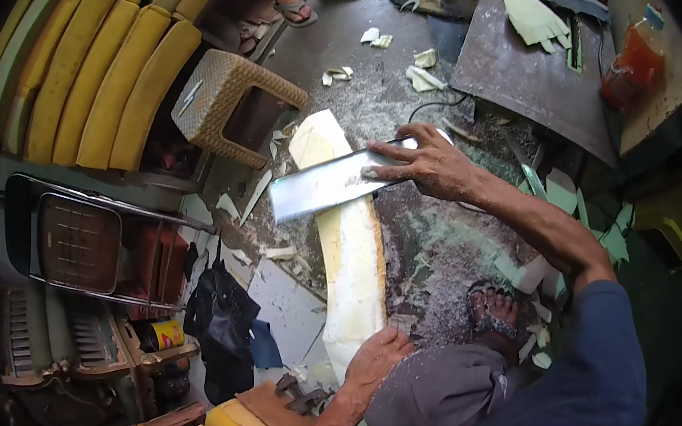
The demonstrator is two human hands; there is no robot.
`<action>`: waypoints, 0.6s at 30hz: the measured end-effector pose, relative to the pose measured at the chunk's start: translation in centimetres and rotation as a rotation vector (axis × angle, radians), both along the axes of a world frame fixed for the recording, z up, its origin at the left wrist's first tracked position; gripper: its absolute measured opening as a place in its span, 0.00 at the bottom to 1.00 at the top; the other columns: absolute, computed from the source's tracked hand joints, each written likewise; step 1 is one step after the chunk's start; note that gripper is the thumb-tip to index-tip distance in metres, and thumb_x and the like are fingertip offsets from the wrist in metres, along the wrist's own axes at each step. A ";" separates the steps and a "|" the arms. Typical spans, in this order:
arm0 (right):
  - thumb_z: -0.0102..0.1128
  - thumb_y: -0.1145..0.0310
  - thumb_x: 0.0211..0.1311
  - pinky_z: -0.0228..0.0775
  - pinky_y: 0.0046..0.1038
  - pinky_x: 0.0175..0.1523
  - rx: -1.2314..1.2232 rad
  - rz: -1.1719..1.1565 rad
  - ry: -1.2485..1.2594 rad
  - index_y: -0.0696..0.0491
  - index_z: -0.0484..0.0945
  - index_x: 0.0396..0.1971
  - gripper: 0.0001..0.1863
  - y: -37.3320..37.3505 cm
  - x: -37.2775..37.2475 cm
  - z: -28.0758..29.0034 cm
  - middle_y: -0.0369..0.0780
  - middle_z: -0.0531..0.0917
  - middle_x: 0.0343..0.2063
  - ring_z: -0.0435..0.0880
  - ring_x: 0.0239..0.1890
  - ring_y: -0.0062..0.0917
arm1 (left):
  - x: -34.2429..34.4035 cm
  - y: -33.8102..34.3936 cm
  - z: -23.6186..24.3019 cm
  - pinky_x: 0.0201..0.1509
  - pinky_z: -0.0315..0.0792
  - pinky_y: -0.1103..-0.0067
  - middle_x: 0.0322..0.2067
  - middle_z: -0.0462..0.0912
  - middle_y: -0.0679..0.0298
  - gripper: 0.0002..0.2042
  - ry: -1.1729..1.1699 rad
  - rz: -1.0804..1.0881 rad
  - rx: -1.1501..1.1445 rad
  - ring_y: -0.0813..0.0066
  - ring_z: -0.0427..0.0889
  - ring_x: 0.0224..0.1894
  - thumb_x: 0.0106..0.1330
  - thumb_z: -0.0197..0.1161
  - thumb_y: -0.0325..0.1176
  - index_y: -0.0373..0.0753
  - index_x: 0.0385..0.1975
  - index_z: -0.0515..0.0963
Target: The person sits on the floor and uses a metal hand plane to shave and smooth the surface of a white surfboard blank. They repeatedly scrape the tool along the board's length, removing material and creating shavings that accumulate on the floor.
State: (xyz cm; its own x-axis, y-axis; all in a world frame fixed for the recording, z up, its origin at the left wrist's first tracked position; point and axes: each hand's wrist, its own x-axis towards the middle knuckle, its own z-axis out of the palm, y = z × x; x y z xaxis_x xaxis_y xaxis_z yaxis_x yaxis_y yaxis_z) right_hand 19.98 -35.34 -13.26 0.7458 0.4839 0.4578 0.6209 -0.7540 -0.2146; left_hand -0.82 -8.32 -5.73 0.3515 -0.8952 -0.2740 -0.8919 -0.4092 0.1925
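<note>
A long, slightly curved strip of pale cream foam (352,262) runs away from me over the littered floor, yellower along its edges. My right hand (425,162) grips a wide, shiny flat metal piece (318,189), its fingers over the top face near the right end. The metal lies crosswise over the foam's far part; its exact kind is unclear. At the foam's near end, beside my bent knee, my left hand (379,360) is closed with its fingers curled at the strip's edge. Its fingertips are partly hidden.
Foam scraps (425,78) and crumbs cover the floor. A woven-pattern plastic stool (217,101) and stacked yellow foam pads (86,82) stand far left. A metal-framed chair (81,232) is at left. At far right lies a dark board (522,77). Another person's sandalled feet (296,10) show at the back.
</note>
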 end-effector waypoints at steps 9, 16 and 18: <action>0.64 0.73 0.65 0.73 0.40 0.62 -0.019 -0.240 -0.061 0.20 0.82 0.56 0.28 -2.2 -1.2 -1.6 0.33 0.83 0.60 0.79 0.59 0.27 | -0.4 0.0 -1.6 0.50 0.66 0.74 0.35 0.70 0.66 0.06 0.729 0.416 -0.317 0.69 0.71 0.42 0.60 0.60 0.33 0.45 0.33 0.70; 0.62 0.70 0.67 0.74 0.40 0.66 0.383 0.139 0.077 0.16 0.78 0.59 0.29 2.7 1.2 -4.8 0.24 0.74 0.68 0.79 0.59 0.32 | -0.2 -0.2 -0.1 0.49 0.66 0.78 0.33 0.76 0.67 0.03 1.023 0.633 -0.485 0.73 0.75 0.43 0.57 0.60 0.33 0.46 0.29 0.76; 0.63 0.72 0.66 0.75 0.42 0.66 0.241 -0.089 0.123 0.21 0.79 0.60 0.29 1.4 3.7 -4.6 0.25 0.77 0.66 0.79 0.59 0.32 | 1.0 -0.3 0.9 0.49 0.65 0.78 0.33 0.75 0.68 0.03 0.299 0.169 -0.068 0.73 0.75 0.42 0.57 0.60 0.33 0.45 0.29 0.75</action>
State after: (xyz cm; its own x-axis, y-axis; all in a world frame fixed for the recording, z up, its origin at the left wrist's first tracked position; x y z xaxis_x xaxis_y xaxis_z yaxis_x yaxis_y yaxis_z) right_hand 23.72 -33.98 -17.81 0.8376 0.3024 0.4551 0.5128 -0.7226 -0.4636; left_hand 0.13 -8.59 -4.79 0.4098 -0.8508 -0.3289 -0.7123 -0.5237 0.4673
